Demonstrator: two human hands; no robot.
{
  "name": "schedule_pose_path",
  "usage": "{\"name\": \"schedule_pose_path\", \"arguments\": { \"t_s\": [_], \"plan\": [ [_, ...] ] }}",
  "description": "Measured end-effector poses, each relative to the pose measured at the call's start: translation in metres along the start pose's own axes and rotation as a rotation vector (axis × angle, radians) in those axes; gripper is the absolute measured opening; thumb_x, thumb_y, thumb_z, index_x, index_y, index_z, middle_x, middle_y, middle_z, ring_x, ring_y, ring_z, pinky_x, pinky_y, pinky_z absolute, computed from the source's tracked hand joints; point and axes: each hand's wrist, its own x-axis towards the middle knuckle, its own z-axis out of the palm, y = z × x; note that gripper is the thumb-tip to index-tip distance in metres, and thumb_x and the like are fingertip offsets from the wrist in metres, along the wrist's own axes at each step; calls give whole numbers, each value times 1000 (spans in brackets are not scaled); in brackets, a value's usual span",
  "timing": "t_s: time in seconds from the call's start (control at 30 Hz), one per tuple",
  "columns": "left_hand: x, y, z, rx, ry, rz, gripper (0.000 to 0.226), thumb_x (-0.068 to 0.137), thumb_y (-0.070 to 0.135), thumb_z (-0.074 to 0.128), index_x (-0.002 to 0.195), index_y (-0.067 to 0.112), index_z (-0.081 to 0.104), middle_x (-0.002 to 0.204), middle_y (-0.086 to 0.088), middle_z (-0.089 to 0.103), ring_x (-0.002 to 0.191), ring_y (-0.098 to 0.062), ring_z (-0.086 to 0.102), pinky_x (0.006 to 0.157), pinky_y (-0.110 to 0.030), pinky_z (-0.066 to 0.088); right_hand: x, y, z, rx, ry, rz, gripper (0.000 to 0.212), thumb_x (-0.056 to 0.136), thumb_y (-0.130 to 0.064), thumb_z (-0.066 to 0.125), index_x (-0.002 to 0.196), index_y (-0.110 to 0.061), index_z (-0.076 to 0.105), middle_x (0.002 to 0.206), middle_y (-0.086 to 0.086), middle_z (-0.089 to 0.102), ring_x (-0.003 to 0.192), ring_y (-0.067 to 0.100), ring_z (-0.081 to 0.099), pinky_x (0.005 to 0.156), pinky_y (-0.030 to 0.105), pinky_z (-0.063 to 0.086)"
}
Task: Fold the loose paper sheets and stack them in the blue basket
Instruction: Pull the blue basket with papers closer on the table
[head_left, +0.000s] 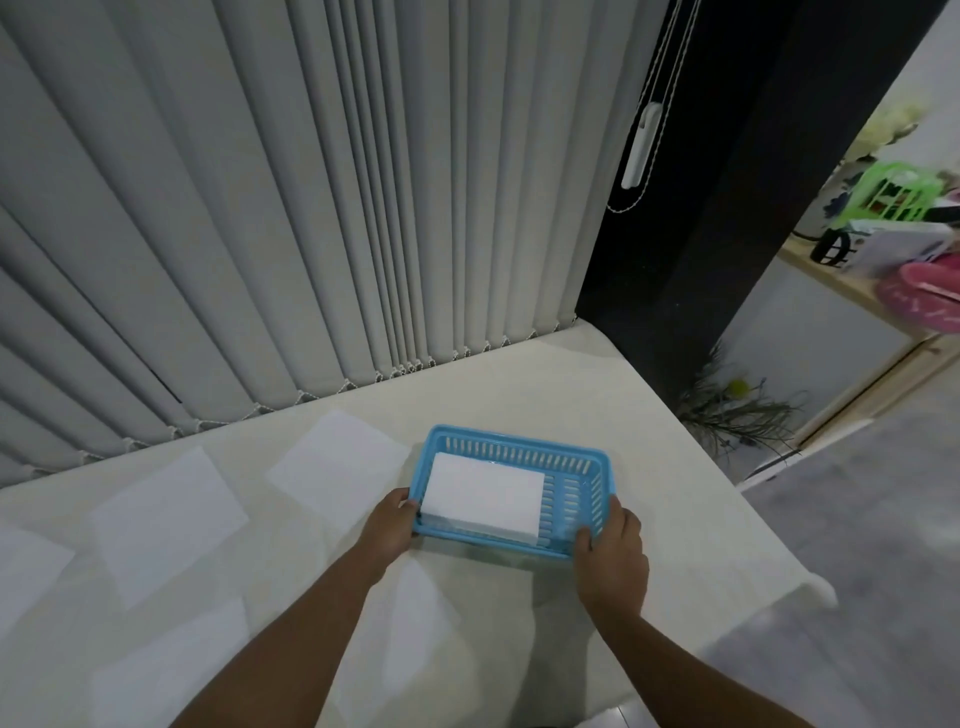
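Observation:
A blue slotted basket (576, 460) sits on the pale table, right of centre. Inside it, against its left side, lies a stack of folded white paper (483, 496). My left hand (387, 527) grips the basket's near left corner, thumb over the rim. At the near right corner my right hand (613, 558) holds the rim the same way. Several loose flat white sheets lie on the table: one behind the basket's left (337, 460), one further left (166, 525), one at the left edge (26, 571), and two near me (421, 629), (171, 670), partly hidden by my left forearm.
Grey vertical blinds (311, 208) hang along the table's far edge. A dark pillar (701, 234) stands at the back right corner. The table's right edge (737, 483) drops to a grey floor, with a plant and cluttered shelves beyond.

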Motion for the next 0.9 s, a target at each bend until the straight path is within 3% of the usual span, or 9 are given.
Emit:
{"name": "schedule_pose_path", "arguments": {
  "t_s": [0.3,0.43,0.57,0.77,0.9],
  "plan": [
    [-6,-6,3,112,25,43,36,101,28,33,127,10,50,111,-9,59,102,-26,58,89,-39,48,11,-2,-10,20,81,47,37,92,-26,50,125,-10,51,117,14,60,106,33,55,90,45,42],
    [-10,-9,2,132,97,76,42,100,30,36,139,14,41,130,-11,55,113,-26,55,89,-32,44,13,-8,-6,-25,143,-15,41,87,-24,59,124,-9,53,128,15,55,110,35,53,92,49,41],
    [-19,-19,-7,121,242,87,43,100,26,38,140,12,39,136,-12,53,121,-28,52,93,-30,39,17,-35,-1,-13,117,-190,44,86,-22,61,127,-10,54,141,13,47,122,35,47,102,51,36],
    [-39,-63,-32,127,466,37,34,97,18,46,131,13,48,129,-13,57,117,-29,56,102,-36,40,3,-83,20,-39,9,-605,36,83,-29,47,113,-18,64,133,10,56,116,34,52,97,47,43],
    [-58,-89,-52,206,577,15,35,94,19,48,129,17,51,129,-8,57,116,-27,56,100,-38,43,-14,-109,35,-85,-90,-855,29,82,-24,56,110,-19,65,129,6,59,113,30,54,95,43,45]
  ]
}}
